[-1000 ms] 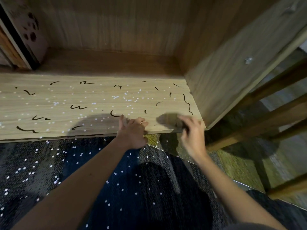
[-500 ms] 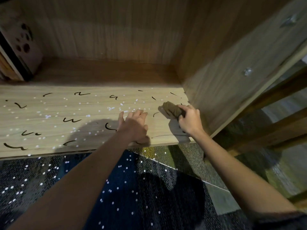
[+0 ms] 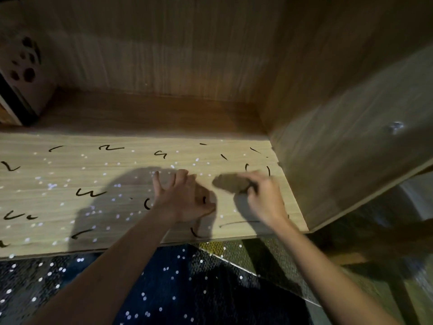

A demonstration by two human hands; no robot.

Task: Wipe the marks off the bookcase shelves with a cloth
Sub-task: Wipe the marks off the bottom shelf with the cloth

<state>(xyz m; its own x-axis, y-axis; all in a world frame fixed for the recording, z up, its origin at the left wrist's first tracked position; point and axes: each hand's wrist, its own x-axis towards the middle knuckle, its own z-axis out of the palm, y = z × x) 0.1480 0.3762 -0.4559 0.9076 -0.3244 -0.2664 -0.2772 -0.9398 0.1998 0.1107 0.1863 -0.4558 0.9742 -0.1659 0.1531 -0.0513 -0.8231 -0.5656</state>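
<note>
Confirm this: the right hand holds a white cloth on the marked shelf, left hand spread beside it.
Wrong colour. The head view shows a brown cloth; the right hand holds it on the marked shelf, left hand spread beside it.

No legible writing; only scribbles (image 3: 90,193) on shelf (image 3: 131,161)

Dark speckled carpet (image 3: 187,289); wooden chair legs (image 3: 384,242) right; dim light.
</note>
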